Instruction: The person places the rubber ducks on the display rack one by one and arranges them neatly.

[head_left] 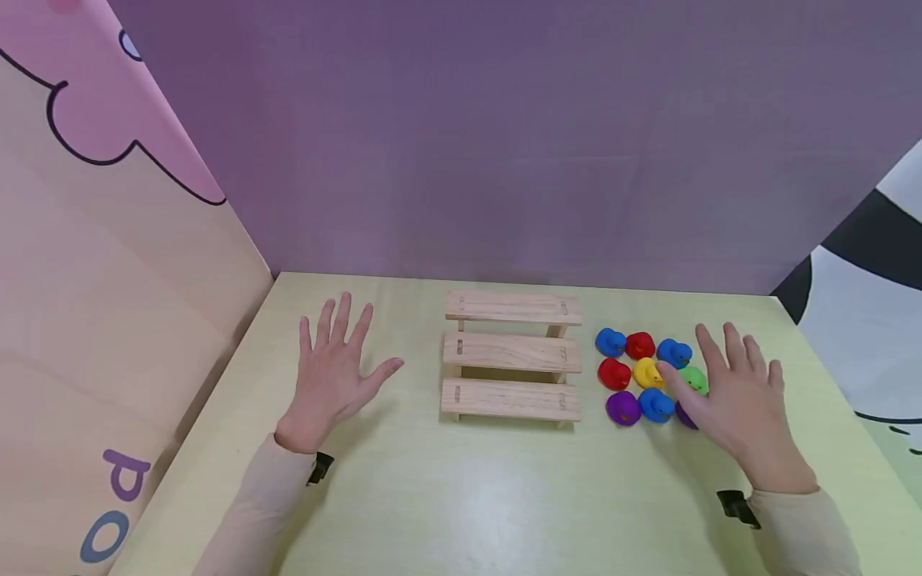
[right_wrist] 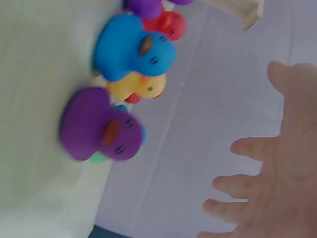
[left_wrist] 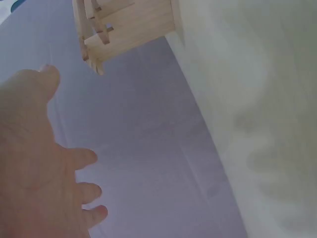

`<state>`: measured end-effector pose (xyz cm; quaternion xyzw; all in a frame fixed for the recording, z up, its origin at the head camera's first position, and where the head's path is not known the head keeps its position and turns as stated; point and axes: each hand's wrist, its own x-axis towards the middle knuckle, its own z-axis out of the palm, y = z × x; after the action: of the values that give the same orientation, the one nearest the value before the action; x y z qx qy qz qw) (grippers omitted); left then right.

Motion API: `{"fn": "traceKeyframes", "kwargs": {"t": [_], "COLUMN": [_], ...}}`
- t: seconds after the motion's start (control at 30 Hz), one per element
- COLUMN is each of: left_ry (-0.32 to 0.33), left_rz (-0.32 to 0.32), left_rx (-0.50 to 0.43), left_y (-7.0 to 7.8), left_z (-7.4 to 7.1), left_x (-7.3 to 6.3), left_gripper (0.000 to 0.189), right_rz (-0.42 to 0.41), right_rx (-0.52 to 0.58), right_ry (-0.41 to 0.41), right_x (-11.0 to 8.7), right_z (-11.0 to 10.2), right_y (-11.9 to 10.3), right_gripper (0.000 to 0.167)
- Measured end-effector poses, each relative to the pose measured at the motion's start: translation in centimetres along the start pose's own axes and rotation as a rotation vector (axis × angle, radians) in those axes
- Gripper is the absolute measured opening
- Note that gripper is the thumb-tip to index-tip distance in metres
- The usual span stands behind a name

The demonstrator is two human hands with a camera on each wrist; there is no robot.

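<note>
My left hand [head_left: 329,384] hovers over the left of the table, fingers spread straight, holding nothing. To its right stands a three-step wooden rack [head_left: 511,352] with bare steps. My right hand [head_left: 745,412] is held above the right side, fingers spread, thumb overlapping the toy ducks in the head view. The rubber ducks sit in rows beside the rack: a yellow duck [head_left: 647,373], a green duck [head_left: 694,379], red ones [head_left: 615,374], blue ones [head_left: 656,406] and purple ones [head_left: 623,408]. In the right wrist view a purple duck [right_wrist: 99,126] is nearest; my hand partly hides another in the head view.
The pale table [head_left: 461,496] ends at a purple back wall [head_left: 504,144]. A printed panel [head_left: 108,280] borders the left side, and a black-and-white printed panel [head_left: 871,240] the right. Dark wrist straps [head_left: 738,508] show at both sleeves.
</note>
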<state>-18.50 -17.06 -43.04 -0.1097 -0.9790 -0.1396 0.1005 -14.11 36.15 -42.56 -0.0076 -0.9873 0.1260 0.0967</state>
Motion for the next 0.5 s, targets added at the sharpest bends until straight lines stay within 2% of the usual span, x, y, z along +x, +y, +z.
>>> {"fn": "traceKeyframes", "kwargs": {"t": [0.1, 0.2, 0.33, 0.5], "left_ry": [-0.001, 0.002, -0.003, -0.037], "left_rz": [0.025, 0.057, 0.082, 0.068], "left_rx": [-0.032, -0.103, -0.243, -0.435], "left_y": [0.2, 0.4, 0.7, 1.1], "left_z": [0.4, 0.9, 1.6, 2.2], "left_x": [0.2, 0.3, 0.4, 0.8], "left_gripper": [0.093, 0.090, 0.087, 0.090], "right_rz": [-0.018, -0.023, 0.001, 0.060], "right_rx": [0.036, 0.098, 0.177, 0.236], "right_ry": [0.062, 0.108, 0.113, 0.127], "right_x": [-0.2, -0.4, -0.7, -1.0], "right_z": [0.1, 0.2, 0.1, 0.0], "right_y": [0.8, 1.4, 2.1, 3.1], "right_gripper": [0.086, 0.079, 0.073, 0.066]}}
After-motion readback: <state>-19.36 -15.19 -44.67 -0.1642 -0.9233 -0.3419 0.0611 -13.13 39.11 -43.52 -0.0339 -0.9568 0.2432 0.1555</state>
